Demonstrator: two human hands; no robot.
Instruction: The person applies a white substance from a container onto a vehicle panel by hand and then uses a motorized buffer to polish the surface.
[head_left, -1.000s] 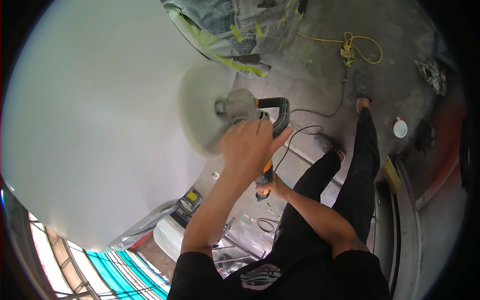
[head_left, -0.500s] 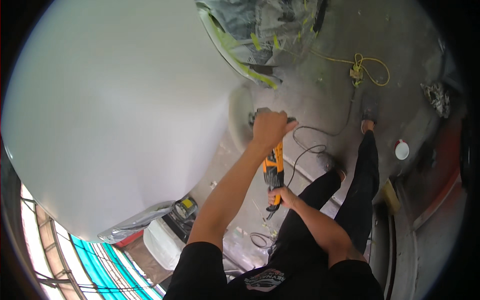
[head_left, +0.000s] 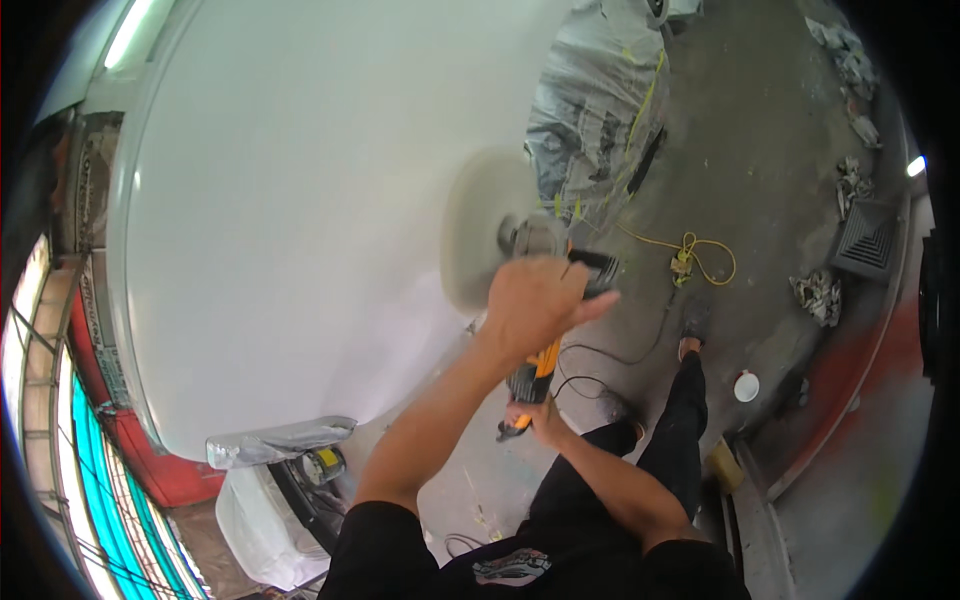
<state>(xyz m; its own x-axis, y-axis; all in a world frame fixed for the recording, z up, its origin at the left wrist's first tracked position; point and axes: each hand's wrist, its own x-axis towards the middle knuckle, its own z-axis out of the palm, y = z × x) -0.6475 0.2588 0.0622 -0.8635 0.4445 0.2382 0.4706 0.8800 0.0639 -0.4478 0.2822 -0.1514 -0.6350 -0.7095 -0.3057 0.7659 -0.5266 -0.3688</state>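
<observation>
An orange and black polisher (head_left: 546,362) is held in both my hands, its head pointing away from me. My left hand (head_left: 538,302) is closed over its front, near the black side handle, with the thumb sticking out. Lower down, my right hand (head_left: 540,420) wraps the rear grip. The pale round buffing pad (head_left: 472,235) is blurred and stands on edge against the big glossy white body panel (head_left: 290,220) on my left. Where exactly the pad touches the panel is hard to make out.
Plastic sheeting with green tape (head_left: 598,110) covers a part beyond the panel. A dark cord runs from the polisher to a yellow extension cord (head_left: 683,265) on the floor. A white cup (head_left: 746,386), crumpled foil (head_left: 820,298) and a red-and-grey panel (head_left: 840,470) lie to the right.
My view has tilted, showing more of the panel and the covered part. Both hands and the polisher have shifted, with the polisher's head now higher against the panel. The grip is unchanged.
</observation>
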